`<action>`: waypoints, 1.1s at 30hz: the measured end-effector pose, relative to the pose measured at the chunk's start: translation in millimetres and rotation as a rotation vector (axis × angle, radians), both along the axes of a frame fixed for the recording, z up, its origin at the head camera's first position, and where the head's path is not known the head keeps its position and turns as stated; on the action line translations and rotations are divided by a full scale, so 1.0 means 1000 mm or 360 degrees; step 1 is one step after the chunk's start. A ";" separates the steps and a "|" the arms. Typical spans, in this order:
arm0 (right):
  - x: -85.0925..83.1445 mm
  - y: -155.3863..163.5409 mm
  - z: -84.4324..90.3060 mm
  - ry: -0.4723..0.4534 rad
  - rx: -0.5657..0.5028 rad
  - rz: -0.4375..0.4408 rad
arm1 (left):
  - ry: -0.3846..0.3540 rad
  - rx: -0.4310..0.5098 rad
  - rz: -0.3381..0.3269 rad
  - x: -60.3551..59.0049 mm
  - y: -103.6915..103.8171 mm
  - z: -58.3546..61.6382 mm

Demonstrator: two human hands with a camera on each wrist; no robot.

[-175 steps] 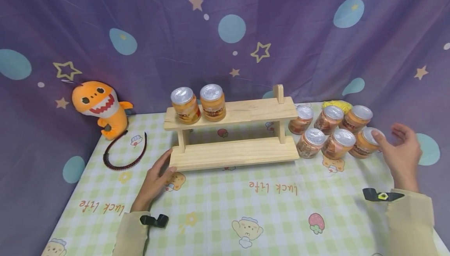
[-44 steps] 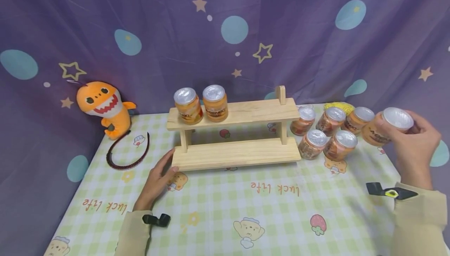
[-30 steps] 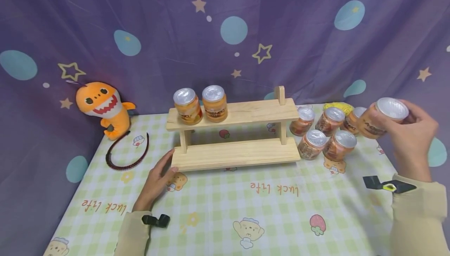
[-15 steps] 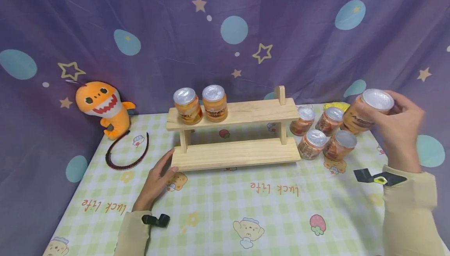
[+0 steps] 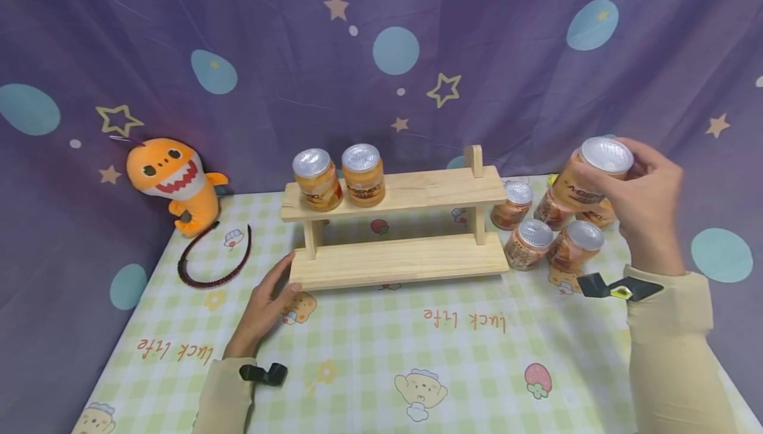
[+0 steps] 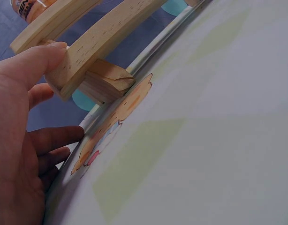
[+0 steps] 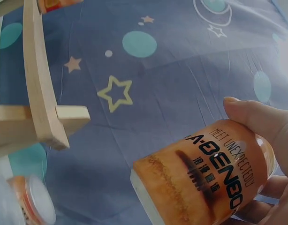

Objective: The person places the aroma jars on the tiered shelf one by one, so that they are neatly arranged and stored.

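My right hand (image 5: 652,205) grips an orange-labelled can (image 5: 584,182) with a silver lid, raised above the other cans at the right. Its label lettering shows in the right wrist view, where the can (image 7: 205,176) is tilted. A two-tier wooden shelf (image 5: 399,262) stands mid-table. At its lower left end my left hand (image 5: 265,305) holds the board, thumb on the front corner; in the left wrist view the left hand's thumb (image 6: 45,61) lies against the wood. Two matching cans, a left one (image 5: 317,189) and a right one (image 5: 363,182), stand on the top tier.
Several similar cans (image 5: 527,248) stand right of the shelf, partly hidden behind the held can. A dark headband (image 5: 205,283) and an orange plush shark (image 5: 185,185) lie at the left. A purple curtain (image 5: 286,76) hangs behind the checked tablecloth (image 5: 352,354).
My right hand took a can from the right-hand group, lifted it and carried it leftward and up over the others. My left hand has stayed at the shelf's end.
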State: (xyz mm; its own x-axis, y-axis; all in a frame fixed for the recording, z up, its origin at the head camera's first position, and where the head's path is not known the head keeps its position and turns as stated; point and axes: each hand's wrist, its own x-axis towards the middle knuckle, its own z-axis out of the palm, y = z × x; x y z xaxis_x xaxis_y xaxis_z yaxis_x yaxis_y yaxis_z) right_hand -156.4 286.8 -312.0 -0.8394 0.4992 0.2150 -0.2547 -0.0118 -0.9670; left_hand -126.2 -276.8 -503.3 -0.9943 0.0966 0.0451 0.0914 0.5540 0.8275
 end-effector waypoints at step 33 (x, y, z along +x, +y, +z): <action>-0.038 -0.089 0.008 0.0096 0.0393 0.0405 | 0.0002 0.0005 -0.0005 -0.001 -0.002 -0.001</action>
State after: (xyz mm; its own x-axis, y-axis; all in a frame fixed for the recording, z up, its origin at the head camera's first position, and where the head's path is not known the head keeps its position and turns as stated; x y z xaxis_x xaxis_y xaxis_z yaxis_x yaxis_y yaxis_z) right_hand -194.4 197.4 -304.4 -0.9122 0.2026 0.3563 -0.3306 0.1499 -0.9318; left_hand -127.2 -278.8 -504.7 -0.9940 0.0994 0.0465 0.0939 0.5511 0.8291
